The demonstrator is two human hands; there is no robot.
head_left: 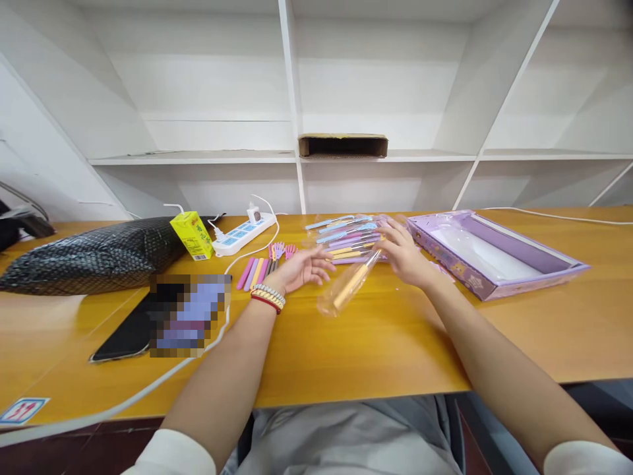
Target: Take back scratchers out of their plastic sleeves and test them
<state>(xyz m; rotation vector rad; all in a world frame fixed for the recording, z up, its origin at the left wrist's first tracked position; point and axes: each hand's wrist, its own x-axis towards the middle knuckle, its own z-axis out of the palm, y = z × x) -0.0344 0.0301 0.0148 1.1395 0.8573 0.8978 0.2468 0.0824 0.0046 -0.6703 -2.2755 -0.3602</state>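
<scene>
My right hand [404,256] pinches the far end of a yellow-handled back scratcher [350,285] in a clear plastic sleeve, which slants toward me over the table. My left hand [302,270] is held palm inward with its fingers apart and nothing in them. Behind both hands lies a pile of sleeved back scratchers [346,239] with blue, purple and yellow handles. Left of my left hand, several unwrapped back scratchers [254,272] lie side by side, their small claw-shaped heads pointing away from me. My left hand partly hides them.
An open purple box [475,284] lies to the right. On the left are a black wrapped parcel [93,254], a yellow drink carton [192,235], a power strip [244,234] and a phone [126,326]. A white cable [148,388] crosses the table. A cardboard box [343,146] sits on the shelf.
</scene>
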